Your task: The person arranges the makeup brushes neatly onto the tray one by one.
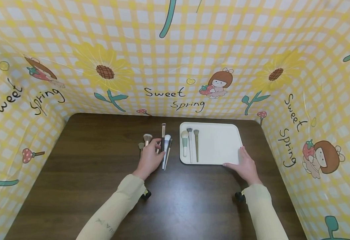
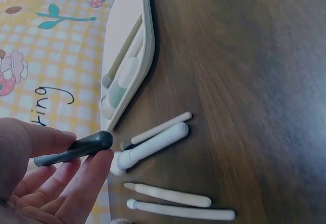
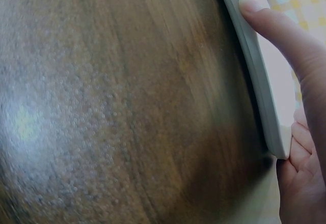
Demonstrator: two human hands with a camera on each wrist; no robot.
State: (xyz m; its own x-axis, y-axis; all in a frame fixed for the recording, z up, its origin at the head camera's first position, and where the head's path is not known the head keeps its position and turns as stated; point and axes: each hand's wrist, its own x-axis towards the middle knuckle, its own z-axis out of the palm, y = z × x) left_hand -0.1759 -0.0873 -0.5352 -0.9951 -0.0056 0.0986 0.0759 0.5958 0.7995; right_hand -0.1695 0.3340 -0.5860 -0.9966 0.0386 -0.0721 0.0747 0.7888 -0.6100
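Observation:
My left hand (image 1: 151, 159) pinches a dark-handled makeup brush (image 1: 163, 138) between thumb and fingers; the left wrist view shows its rounded black handle end (image 2: 97, 143) raised over the table. Beside it lie a thick white brush (image 2: 158, 143) and a thin pale one (image 2: 165, 127). Other brushes, one with a broad fluffy head (image 1: 147, 137), are partly hidden by the hand. My right hand (image 1: 247, 165) holds the near right corner of a white tray (image 1: 218, 143), thumb (image 3: 275, 23) on the rim. In the tray lie a green-and-white brush (image 1: 185, 143), a white-handled brush (image 1: 190, 146) and an olive brush (image 1: 196, 146).
The dark wooden table (image 1: 181, 206) reaches back to a yellow checked cloth (image 1: 163, 60) that stands like a wall at the rear and both sides. Two more pale handles (image 2: 173, 195) lie under the left wrist.

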